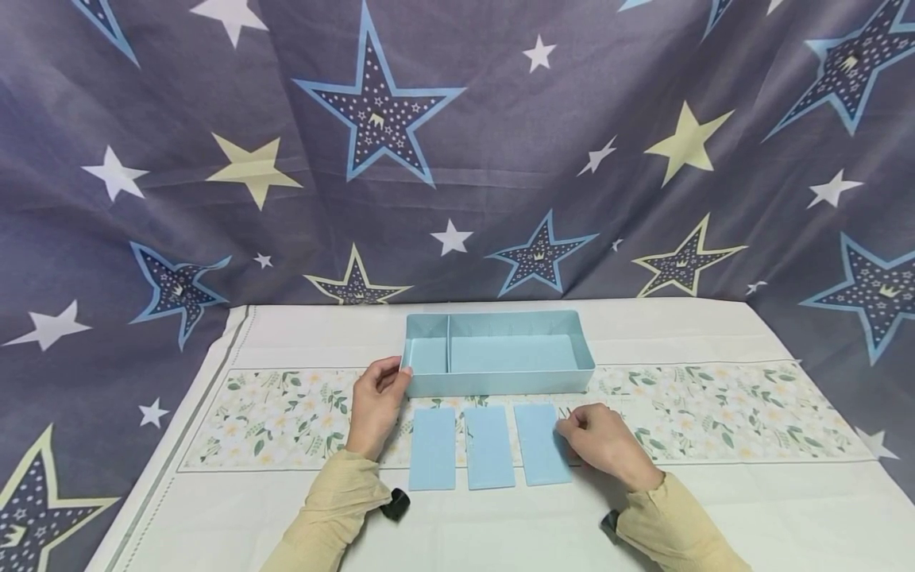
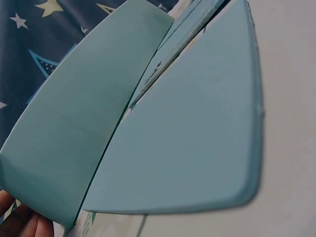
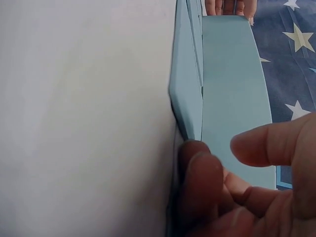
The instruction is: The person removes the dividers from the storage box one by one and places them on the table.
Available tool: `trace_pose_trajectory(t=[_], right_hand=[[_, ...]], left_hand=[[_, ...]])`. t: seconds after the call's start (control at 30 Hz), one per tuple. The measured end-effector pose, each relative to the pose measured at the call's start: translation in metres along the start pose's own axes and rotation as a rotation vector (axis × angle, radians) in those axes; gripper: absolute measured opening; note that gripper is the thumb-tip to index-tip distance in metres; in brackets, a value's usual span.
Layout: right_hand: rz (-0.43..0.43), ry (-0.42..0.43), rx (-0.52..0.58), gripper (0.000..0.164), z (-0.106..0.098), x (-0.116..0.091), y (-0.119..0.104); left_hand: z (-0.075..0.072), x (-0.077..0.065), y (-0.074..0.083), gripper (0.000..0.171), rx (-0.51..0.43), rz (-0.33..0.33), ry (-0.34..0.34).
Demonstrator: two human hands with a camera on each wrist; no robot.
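A light blue box [image 1: 500,384] with a divider [image 1: 449,344] stands on the table, a small compartment left and a long one right. My left hand [image 1: 377,401] grips its front left corner, thumb at the front and fingers along the left end. Three flat light blue rectangular slabs lie in a row before the box: a left one [image 1: 432,450], a middle one [image 1: 489,447] and a right one [image 1: 542,445]. At the right slab's outer edge is my right hand [image 1: 604,441]. The right wrist view shows fingertips [image 3: 200,170] against that slab's edge, the thumb held apart.
A white cloth with a floral band [image 1: 729,413] covers the table. Behind it hangs a dark curtain [image 1: 500,159] patterned with stars. Black wrist bands [image 1: 395,504] sit at both beige sleeves [image 1: 332,508].
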State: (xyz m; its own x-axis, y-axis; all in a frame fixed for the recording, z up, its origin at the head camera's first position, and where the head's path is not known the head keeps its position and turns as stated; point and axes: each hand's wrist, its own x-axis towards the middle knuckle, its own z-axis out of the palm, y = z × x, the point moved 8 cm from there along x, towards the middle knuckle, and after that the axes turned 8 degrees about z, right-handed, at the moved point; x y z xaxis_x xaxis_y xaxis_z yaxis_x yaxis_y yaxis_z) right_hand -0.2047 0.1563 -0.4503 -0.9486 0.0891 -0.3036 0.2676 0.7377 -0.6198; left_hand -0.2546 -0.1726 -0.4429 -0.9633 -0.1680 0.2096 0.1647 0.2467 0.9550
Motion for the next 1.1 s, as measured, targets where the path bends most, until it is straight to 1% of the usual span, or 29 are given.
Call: trace_pose_trajectory(t=[0.17, 0.33, 0.47, 0.67, 0.87, 1.1], right_hand=[[-0.001, 0.0, 0.004, 0.03, 0.0, 0.0, 0.0], [-0.022, 0.01, 0.015, 0.031, -0.002, -0.001, -0.003], [-0.038, 0.012, 0.059, 0.031, -0.004, -0.001, -0.005], [-0.101, 0.057, 0.111, 0.029, -0.009, -0.003, -0.012], [-0.128, 0.081, 0.152, 0.026, -0.011, -0.004, -0.015], [-0.174, 0.081, 0.213, 0.023, -0.014, -0.007, -0.024]], left_hand=[[0.0, 0.0, 0.0, 0.038, 0.0, 0.003, 0.001], [0.001, 0.0, 0.0, 0.038, -0.002, 0.007, 0.005], [0.0, 0.0, 0.001, 0.037, -0.004, 0.014, 0.007], [0.0, -0.001, 0.0, 0.038, 0.002, 0.004, 0.0], [-0.001, 0.0, 0.0, 0.038, -0.002, 0.004, 0.003], [0.0, 0.0, -0.001, 0.039, 0.003, -0.005, -0.002]])
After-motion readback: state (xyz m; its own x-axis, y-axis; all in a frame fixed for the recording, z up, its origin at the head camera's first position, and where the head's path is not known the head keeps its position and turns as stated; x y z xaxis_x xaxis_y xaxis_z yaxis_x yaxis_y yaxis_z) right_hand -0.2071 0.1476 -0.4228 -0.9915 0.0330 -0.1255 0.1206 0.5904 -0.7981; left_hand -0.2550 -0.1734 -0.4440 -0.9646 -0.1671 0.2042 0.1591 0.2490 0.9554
